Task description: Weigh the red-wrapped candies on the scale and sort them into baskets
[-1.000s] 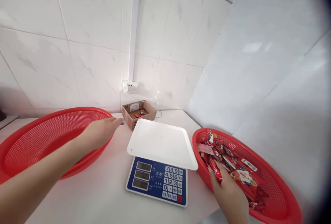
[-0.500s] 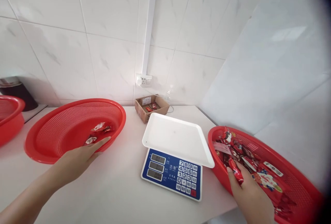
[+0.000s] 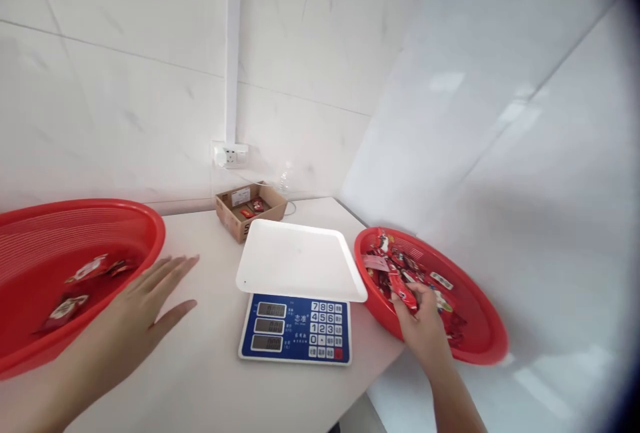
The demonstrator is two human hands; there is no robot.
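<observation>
My left hand [image 3: 137, 313] hovers flat with fingers spread above the white counter, just right of the big red basket [image 3: 150, 236], which holds a few red snack packets [image 3: 87, 269]. My right hand [image 3: 423, 326] reaches into the smaller red basket [image 3: 480, 336] on the right and is closed on a red snack packet [image 3: 403, 293] among several others. Between the two baskets stands a blue-faced electronic scale [image 3: 296, 328] with a bare white weighing tray [image 3: 300, 259].
A small open cardboard box [image 3: 250, 209] with a few red packets sits at the back by the tiled wall, under a wall socket [image 3: 230, 153]. A clear bottle [image 3: 285, 183] stands behind it. The counter's front edge runs close below the scale.
My left hand has drawn back out of the left basket and now hovers open over the counter. My right hand has closed on a packet in the right basket. The view has swung right.
</observation>
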